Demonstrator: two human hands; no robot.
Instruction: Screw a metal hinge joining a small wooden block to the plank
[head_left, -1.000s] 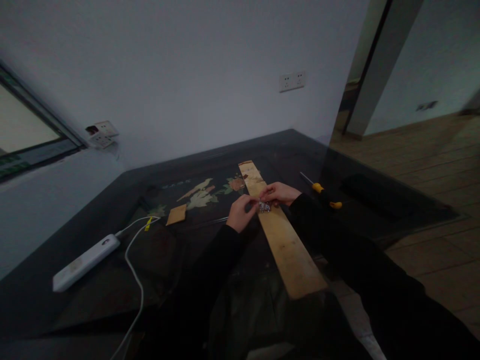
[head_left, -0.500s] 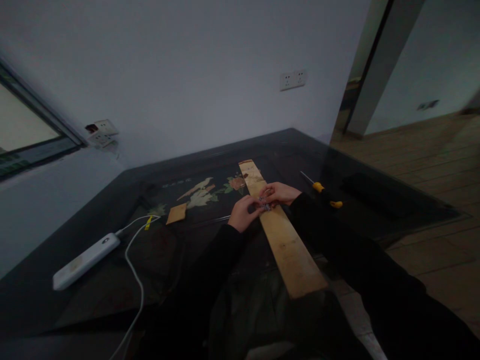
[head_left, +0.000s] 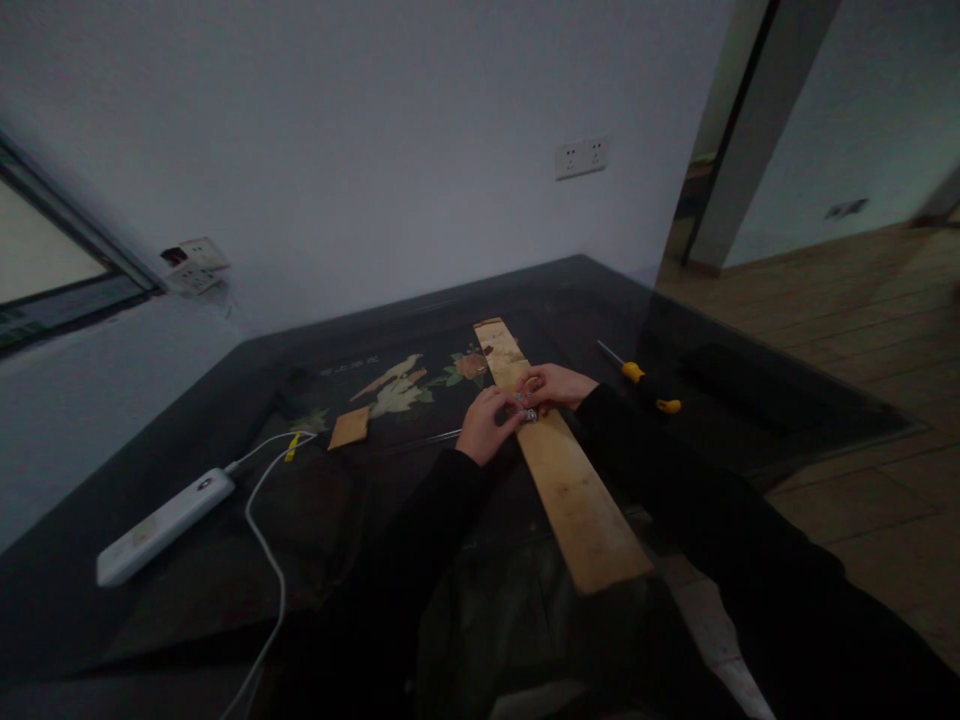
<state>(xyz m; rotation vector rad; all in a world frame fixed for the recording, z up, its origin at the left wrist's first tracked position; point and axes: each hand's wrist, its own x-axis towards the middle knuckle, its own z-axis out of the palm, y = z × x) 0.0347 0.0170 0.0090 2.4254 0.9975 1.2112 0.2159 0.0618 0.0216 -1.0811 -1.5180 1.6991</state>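
A long wooden board lies on the dark table, its near end reaching past the edge toward my body. Over its middle, my left hand comes in from the left with thumb and fingers pinched. Opposite it, my right hand is also closed, fingertips bent down to the board. Both sets of fingertips meet at a small shiny metal piece on the board. Its exact kind is too small and dim to tell, and the fingers partly cover it.
A yellow-and-black screwdriver lies right of the board. To the left are a small wooden piece, a white power strip and its white cable. A dark flat object rests at right. The wall stands behind the table.
The view has shifted very slightly. Both hands stay at the same spot on the board, with only a small movement of the fingers around the metal piece.
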